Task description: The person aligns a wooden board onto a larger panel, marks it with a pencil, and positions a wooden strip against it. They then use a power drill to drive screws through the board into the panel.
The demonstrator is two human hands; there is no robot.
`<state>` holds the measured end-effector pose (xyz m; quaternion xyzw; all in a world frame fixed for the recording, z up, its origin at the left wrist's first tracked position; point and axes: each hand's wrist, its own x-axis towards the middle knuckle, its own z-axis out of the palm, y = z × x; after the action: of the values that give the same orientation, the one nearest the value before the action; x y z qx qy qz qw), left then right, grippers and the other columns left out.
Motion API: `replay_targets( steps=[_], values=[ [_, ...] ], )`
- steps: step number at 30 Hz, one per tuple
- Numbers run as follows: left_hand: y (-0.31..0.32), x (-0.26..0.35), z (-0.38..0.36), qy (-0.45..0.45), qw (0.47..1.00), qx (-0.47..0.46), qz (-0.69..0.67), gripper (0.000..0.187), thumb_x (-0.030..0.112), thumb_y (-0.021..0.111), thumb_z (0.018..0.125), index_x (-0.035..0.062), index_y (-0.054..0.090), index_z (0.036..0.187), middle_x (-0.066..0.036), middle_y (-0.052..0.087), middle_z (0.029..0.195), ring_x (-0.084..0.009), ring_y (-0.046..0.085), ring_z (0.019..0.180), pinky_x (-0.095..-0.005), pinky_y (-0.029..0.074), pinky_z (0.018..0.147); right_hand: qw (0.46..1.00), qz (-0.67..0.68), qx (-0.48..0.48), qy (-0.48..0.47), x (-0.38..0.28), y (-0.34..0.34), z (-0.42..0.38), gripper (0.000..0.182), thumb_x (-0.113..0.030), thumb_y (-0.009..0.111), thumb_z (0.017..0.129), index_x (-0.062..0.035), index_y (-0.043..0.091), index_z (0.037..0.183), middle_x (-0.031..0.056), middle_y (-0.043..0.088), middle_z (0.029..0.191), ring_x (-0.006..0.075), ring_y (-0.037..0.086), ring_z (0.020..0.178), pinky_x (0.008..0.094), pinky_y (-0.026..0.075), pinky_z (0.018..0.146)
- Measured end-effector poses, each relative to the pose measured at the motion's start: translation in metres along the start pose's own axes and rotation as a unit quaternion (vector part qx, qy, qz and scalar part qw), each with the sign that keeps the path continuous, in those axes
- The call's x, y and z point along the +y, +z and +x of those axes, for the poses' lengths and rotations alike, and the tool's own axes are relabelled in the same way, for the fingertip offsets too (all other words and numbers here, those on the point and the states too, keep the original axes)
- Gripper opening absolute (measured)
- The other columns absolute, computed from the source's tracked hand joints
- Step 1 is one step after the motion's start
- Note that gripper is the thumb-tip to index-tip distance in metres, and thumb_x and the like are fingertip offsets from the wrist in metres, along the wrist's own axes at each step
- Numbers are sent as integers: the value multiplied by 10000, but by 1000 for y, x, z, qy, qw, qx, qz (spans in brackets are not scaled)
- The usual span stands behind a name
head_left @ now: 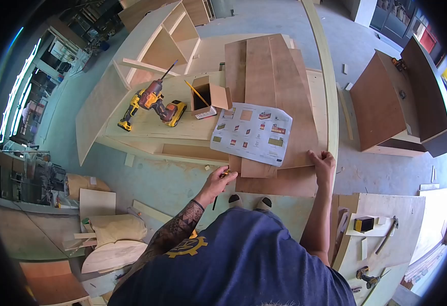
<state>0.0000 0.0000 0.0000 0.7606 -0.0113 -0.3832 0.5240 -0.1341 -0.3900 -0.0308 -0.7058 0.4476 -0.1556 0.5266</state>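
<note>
My left hand (215,184) is closed around a small yellow-and-black tool (226,174) beside the near edge of the stacked boards; its exact kind is partly hidden by my fingers. My right hand (323,164) pinches the near right corner of a brown wooden panel (297,127), the largest in a loose, overlapping stack. On that stack lies a printed sheet (251,133) with rows of small coloured pictures. Next to the sheet stands an opened cardboard box (209,98) with a yellow pencil (197,93) sticking out.
Two yellow-and-black power drills (152,94) (173,113) lie on the pale workbench (116,133). Beyond them is an open wooden cabinet frame (154,38). A long pale strip (325,66) rises at the right. Brown cabinets (376,102) and a side bench with a hammer (388,234) stand right.
</note>
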Motion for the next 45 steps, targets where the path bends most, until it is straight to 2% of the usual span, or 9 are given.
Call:
replay_targets(
  steps=[2,3,5,9,14,23,35,42,45],
  values=[
    [-15,9,-9,-22,999,1,-26,446,411,751,951,110,658,1267,33,641,1004,-69,600,832,-240,479,608,982,168,-70,52,-3,11,-8,495,-205,850,861,48,604,1208,123,712,1091,246,708,905,444,608,798],
    [46,1,6,-9,997,-35,-73,446,411,751,951,110,658,1267,33,641,1004,-69,600,832,-240,479,608,992,119,-44,29,-1,-48,12,495,-205,850,861,48,604,1208,123,712,1091,246,708,905,444,608,798],
    [5,10,0,-40,991,-63,-116,318,348,735,973,156,655,1214,53,616,946,-67,607,842,-265,487,656,872,475,-72,90,0,2,-2,400,-122,787,913,31,592,1226,109,715,1070,233,724,908,423,614,804],
    [-5,10,-1,-37,986,-89,-138,268,334,727,977,162,655,1170,60,623,911,-70,617,842,-269,490,656,786,612,-39,80,-2,24,-17,375,-94,723,978,-4,557,1301,146,690,1184,262,710,1080,451,617,913],
    [-22,15,-5,-18,982,-134,-133,194,284,709,984,141,671,1109,51,646,916,-75,633,836,-272,509,661,784,614,86,-10,-67,42,-47,388,-320,627,1065,-32,567,1318,140,639,1325,287,667,1170,468,613,948],
    [-41,23,-13,42,975,-189,-112,269,318,676,1015,113,674,1189,42,645,916,-50,616,843,-236,502,649,786,565,157,-196,-140,34,-63,380,-361,575,1090,-6,583,1223,160,675,1245,286,696,1102,436,622,926],
    [-23,15,7,60,948,-309,-46,390,409,654,1029,121,646,1293,4,698,1099,-66,579,827,-228,471,625,827,426,235,-282,-208,10,-106,345,-351,576,1095,-27,673,1166,82,689,1154,192,666,1016,354,567,893],
    [-8,6,15,60,960,-260,-83,409,425,670,1012,130,633,1291,32,610,894,-53,527,697,-239,425,552,822,143,423,-355,-212,-34,-95,322,-286,626,1077,1,632,931,44,605,920,134,535,909,333,473,866],
    [-1,3,21,72,966,-246,-41,516,464,694,986,71,601,1307,36,539,763,-60,480,610,-255,419,525,805,104,442,-383,-220,-80,-94,398,-373,648,1060,15,734,1082,71,699,1025,165,608,918,363,518,834]
  ],
)
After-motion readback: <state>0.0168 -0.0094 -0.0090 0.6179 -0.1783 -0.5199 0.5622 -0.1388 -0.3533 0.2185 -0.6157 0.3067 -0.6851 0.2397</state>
